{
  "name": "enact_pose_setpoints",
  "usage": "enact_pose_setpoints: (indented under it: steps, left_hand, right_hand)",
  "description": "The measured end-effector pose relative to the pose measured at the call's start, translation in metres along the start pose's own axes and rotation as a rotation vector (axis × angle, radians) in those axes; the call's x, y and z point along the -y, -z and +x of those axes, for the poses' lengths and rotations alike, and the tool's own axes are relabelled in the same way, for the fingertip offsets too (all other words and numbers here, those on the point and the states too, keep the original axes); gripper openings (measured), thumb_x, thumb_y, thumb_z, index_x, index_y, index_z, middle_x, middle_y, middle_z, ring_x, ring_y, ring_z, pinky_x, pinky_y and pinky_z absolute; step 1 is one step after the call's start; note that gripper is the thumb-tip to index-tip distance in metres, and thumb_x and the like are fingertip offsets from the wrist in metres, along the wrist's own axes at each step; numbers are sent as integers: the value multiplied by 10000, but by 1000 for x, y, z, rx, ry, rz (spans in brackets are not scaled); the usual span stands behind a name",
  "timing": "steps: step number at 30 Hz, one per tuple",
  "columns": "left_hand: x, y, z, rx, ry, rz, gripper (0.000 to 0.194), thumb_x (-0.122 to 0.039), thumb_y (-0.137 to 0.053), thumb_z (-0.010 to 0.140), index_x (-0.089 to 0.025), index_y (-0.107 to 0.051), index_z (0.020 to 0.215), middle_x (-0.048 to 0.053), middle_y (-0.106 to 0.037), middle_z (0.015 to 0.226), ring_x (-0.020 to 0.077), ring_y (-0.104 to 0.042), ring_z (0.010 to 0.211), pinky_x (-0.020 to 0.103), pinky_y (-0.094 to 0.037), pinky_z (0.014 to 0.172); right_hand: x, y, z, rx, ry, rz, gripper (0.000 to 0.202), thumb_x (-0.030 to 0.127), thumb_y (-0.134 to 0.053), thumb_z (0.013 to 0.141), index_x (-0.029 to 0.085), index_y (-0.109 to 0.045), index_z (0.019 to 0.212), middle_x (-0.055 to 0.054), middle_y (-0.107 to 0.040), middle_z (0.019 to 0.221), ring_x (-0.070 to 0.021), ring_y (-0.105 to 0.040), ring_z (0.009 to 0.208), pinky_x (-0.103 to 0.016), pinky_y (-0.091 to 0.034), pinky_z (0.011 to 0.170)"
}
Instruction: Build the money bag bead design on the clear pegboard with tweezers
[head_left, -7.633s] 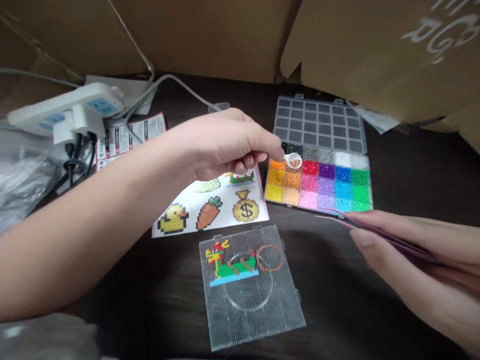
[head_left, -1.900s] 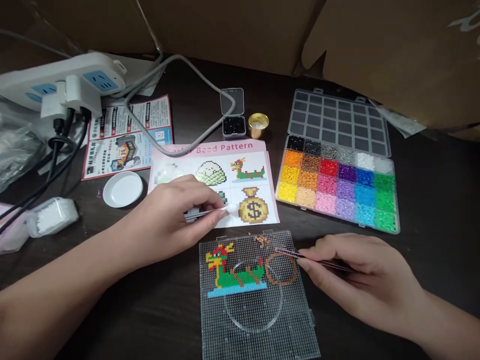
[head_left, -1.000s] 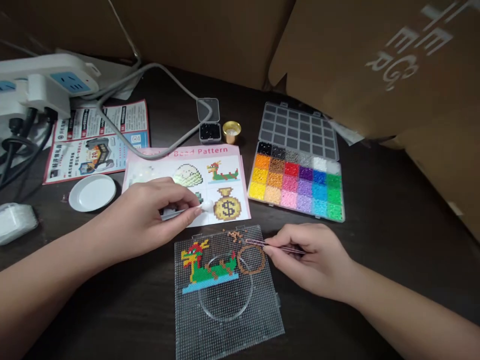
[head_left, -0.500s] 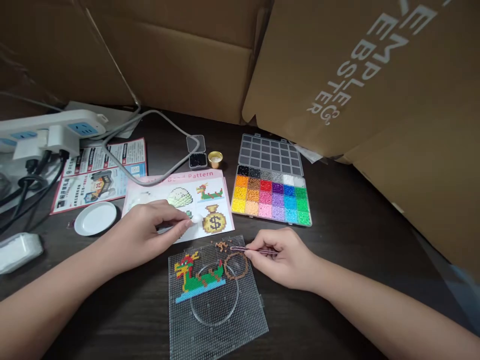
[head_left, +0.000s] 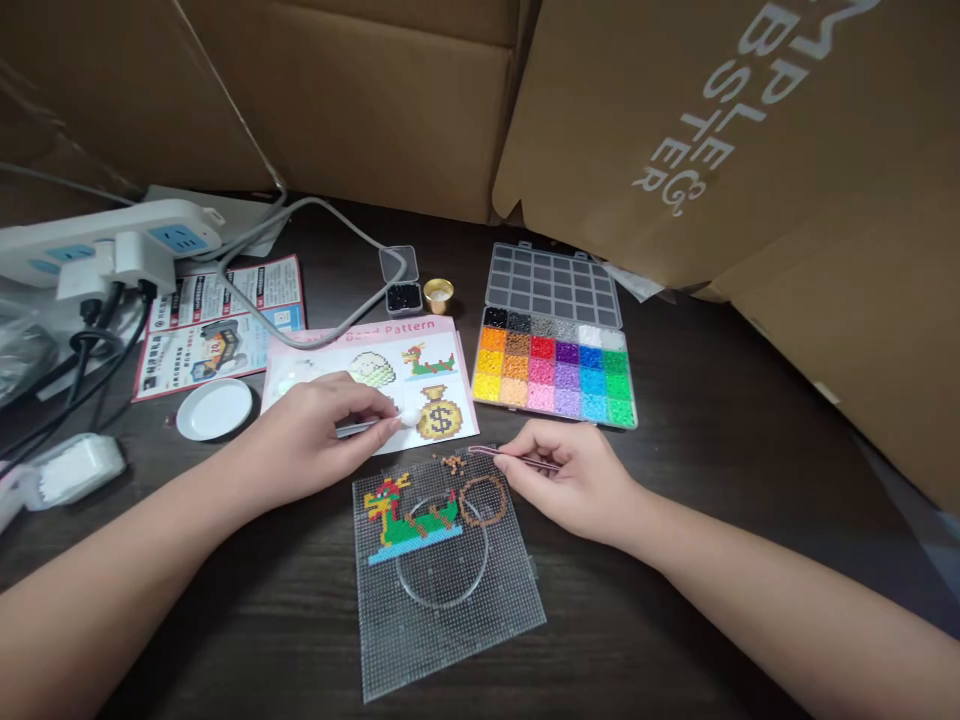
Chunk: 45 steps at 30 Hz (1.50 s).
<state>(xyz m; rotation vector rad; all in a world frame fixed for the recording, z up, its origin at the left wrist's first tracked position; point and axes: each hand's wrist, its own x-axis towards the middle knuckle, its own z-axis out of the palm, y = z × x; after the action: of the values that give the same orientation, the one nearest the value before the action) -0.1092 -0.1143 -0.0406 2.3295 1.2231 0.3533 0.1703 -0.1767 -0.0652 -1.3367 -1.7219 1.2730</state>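
Observation:
My left hand [head_left: 322,435] pinches a small white spoon [head_left: 409,418] above the printed bead pattern sheet [head_left: 375,440]. In my right hand [head_left: 566,475] are thin pinkish tweezers [head_left: 517,459], their tips at the top edge of the clear pegboard [head_left: 442,640]. Beside the tips lies a loose heap of brown beads [head_left: 451,463]. A dragon boat of fuse beads [head_left: 420,525], green, red, yellow and blue, sits on the board's upper part. To its right is a ring of brown beads [head_left: 484,500].
An open bead case [head_left: 555,375] with many colours stands behind my right hand. Farther back are a small box of black beads [head_left: 403,298] and a gold cup [head_left: 438,294]. A white dish [head_left: 214,409], a power strip [head_left: 112,235] and a grey cable [head_left: 330,335] are leftward. Cardboard [head_left: 360,110] walls the back.
The whole view has shifted, so the things appear slightly higher and farther right. Both hands keep their hold on the spoon and tweezers, and the bead picture looks the same.

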Motion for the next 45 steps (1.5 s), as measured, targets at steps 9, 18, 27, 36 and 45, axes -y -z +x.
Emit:
enact_pose_setpoints:
  steps: [9, 18, 27, 36, 45]
  left_hand:
    - [-1, 3, 0, 6, 1, 14, 234, -380, -601, 860, -189, -718, 927, 47, -728, 847, 180, -636, 819, 309, -490, 733]
    - [2, 2, -2, -33, -34, -51, 172, -335, -650, 833, -206, -736, 910, 41, -727, 861, 178, -635, 853, 324, -501, 787]
    - [2, 4, -4, -5, -9, -62, 149, -285, -622, 847, -196, -717, 920, 37, -725, 885, 174, -615, 869, 326, -485, 793]
    - [5, 0, -3, -26, 20, -129, 82, -231, -630, 834, -203, -700, 869, 19, -700, 804, 169, -582, 802, 338, -446, 768]
    - [3, -4, -3, -76, 30, -103, 88, -210, -617, 848, -225, -686, 901, 0, -663, 821, 164, -561, 838, 301, -429, 756]
  right_hand:
    - [4, -3, 5, -47, 8, -23, 128, 274, -644, 847, 149, -670, 837, -47, -697, 717, -125, -614, 577, -244, -477, 508]
    - [2, 1, 1, -65, -6, -20, 125, 278, -655, 854, 157, -684, 857, -45, -708, 725, -120, -614, 567, -232, -487, 491]
    - [10, 5, -1, -142, 37, -115, 47, 237, -664, 855, 196, -680, 838, -10, -701, 645, -86, -580, 457, -171, -451, 399]
    - [4, 10, -6, -124, 45, -161, 100, 223, -676, 856, 282, -664, 936, 33, -690, 662, -82, -586, 459, -154, -458, 393]
    - [5, 15, -5, -3, -63, 72, 81, 225, -562, 944, 280, -555, 1003, 62, -521, 559, -68, -433, 427, -190, -308, 385]
